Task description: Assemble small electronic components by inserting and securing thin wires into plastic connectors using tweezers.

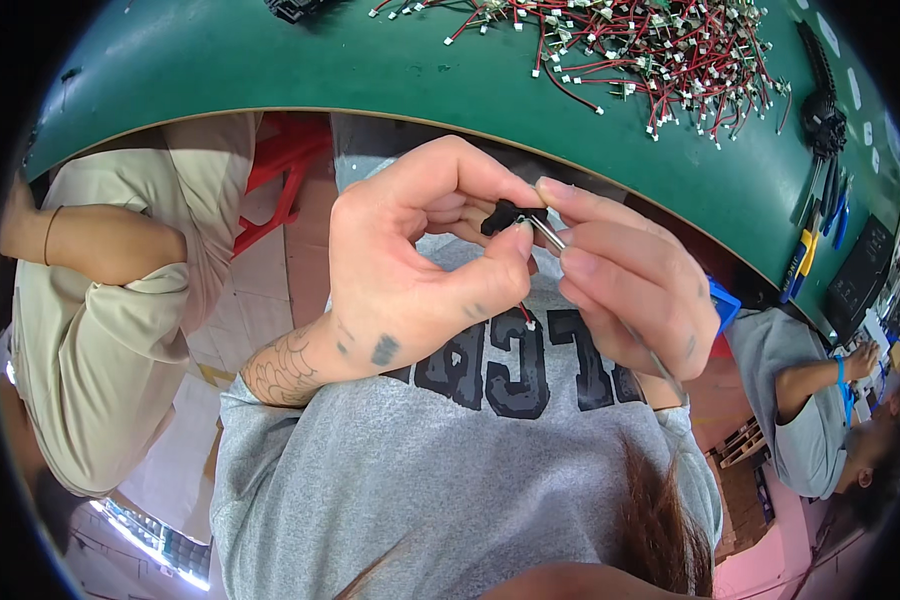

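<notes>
My left hand (415, 255) pinches a small black plastic part (502, 217) between thumb and forefinger, raised over my lap just short of the table edge. My right hand (635, 275) is closed around metal tweezers (547, 236), whose tips reach into the black part. The back end of the tweezers comes out below the right palm. Beneath my left thumb hangs a short red wire with a white connector (530, 324). What the tips touch inside the part is too small to make out.
On the green table (370, 80) lies a heap of red-and-black wires with white connectors (670, 60). Yellow-and-blue pliers (799, 262) and a black tray (863, 270) are at the right. A person in beige (110, 330) sits at left, another person in grey (805, 400) at right.
</notes>
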Tool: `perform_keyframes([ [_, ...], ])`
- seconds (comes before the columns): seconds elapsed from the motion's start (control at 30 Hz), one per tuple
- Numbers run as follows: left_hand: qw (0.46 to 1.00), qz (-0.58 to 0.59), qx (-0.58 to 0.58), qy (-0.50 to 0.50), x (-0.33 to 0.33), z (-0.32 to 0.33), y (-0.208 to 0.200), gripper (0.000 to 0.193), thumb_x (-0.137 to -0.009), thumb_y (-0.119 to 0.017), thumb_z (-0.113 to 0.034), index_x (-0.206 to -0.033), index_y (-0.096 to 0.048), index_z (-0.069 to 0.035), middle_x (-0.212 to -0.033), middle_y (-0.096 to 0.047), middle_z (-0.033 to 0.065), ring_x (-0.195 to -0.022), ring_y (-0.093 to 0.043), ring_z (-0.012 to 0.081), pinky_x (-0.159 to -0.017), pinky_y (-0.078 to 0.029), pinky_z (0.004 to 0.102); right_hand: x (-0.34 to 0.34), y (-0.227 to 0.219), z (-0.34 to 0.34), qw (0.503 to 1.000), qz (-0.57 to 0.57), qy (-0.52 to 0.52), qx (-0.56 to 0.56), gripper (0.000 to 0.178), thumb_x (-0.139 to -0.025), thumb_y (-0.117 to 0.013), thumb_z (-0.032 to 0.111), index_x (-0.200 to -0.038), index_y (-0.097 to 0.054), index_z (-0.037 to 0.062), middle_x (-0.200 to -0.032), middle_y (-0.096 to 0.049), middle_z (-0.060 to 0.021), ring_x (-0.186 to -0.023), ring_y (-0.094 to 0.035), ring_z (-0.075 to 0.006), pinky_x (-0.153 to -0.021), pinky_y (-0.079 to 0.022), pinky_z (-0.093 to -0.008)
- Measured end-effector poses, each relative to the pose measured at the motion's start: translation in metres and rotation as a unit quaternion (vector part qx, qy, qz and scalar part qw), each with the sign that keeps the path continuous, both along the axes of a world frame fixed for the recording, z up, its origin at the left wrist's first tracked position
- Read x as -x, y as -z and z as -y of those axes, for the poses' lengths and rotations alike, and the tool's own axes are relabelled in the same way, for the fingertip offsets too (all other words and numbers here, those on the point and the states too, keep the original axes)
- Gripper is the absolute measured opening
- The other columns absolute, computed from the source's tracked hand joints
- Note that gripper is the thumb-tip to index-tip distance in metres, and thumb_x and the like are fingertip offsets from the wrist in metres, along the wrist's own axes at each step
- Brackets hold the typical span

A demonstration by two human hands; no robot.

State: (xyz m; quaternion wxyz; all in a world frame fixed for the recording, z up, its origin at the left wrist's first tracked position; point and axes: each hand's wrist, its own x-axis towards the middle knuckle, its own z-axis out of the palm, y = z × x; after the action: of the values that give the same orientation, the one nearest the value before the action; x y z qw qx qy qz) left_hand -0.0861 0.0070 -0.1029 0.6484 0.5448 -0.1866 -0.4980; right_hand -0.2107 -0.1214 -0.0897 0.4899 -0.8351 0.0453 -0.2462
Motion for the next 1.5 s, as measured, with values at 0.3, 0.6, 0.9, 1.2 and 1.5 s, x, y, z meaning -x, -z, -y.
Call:
perform_keyframes([
  [0.3,0.999,-0.041,-0.006,0.028,-0.008,-0.004,-0.004,0.022,-0.078,-0.059,0.002,-0.1,-0.058,0.002,-0.09,-0.063,0.0124,-0.077,-0.061,0.0142,-0.07,-0.048,0.0213,0.002,0.005,-0.005,1.0,0.015,0.013,0.005,0.019,-0.075,-0.069,0.002,-0.092,-0.062,-0.0004,-0.096,-0.064,-0.014,-0.097,-0.064,-0.0361,-0.076,-0.056,-0.037],
  [0.6,0.971,-0.24,0.016,-0.009,-0.007,0.009,-0.004,0.02,-0.089,-0.054,-0.008,-0.108,-0.055,0.001,-0.109,-0.061,0.0213,-0.089,-0.064,0.0207,-0.077,-0.051,0.0257,0.001,0.01,0.019,0.952,0.135,0.121,-0.245,0.022,-0.095,-0.044,0.017,-0.103,-0.055,0.0005,-0.072,-0.054,-0.0109,-0.067,-0.059,-0.0254,-0.061,-0.048,-0.0283],
  [0.9,0.935,-0.34,0.096,-0.031,0.018,0.029,-0.011,0.032,-0.093,-0.051,-0.013,-0.122,-0.045,-0.001,-0.138,-0.038,0.0302,-0.113,-0.054,0.0271,-0.089,-0.047,0.0337,0.002,0.001,0.01,0.934,-0.03,0.117,-0.337,0.021,-0.075,-0.051,-0.004,-0.094,-0.06,-0.0009,-0.078,-0.052,-0.0044,-0.065,-0.043,-0.0112,-0.058,-0.034,-0.0209],
  [1.2,0.935,-0.307,0.167,-0.052,0.029,0.033,-0.004,0.028,-0.092,-0.05,-0.004,-0.119,-0.041,-0.005,-0.136,-0.041,0.0271,-0.108,-0.057,0.0276,-0.094,-0.047,0.0361,-0.001,0.001,0.017,0.945,-0.064,0.131,-0.292,0.021,-0.063,-0.065,-0.004,-0.082,-0.064,0.0049,-0.076,-0.054,0.0004,-0.06,-0.04,-0.0046,-0.051,-0.03,-0.0161],
  [1.5,0.998,-0.017,0.048,-0.047,0.017,0.027,-0.009,0.025,-0.083,-0.058,0.007,-0.107,-0.053,0.003,-0.106,-0.063,0.019,-0.085,-0.064,0.0181,-0.074,-0.053,0.0244,-0.002,0.002,0.022,0.94,-0.089,0.135,-0.299,0.016,-0.061,-0.061,-0.005,-0.073,-0.057,0.0056,-0.069,-0.048,0.0016,-0.06,-0.037,-0.0062,-0.052,-0.028,-0.0171],
])
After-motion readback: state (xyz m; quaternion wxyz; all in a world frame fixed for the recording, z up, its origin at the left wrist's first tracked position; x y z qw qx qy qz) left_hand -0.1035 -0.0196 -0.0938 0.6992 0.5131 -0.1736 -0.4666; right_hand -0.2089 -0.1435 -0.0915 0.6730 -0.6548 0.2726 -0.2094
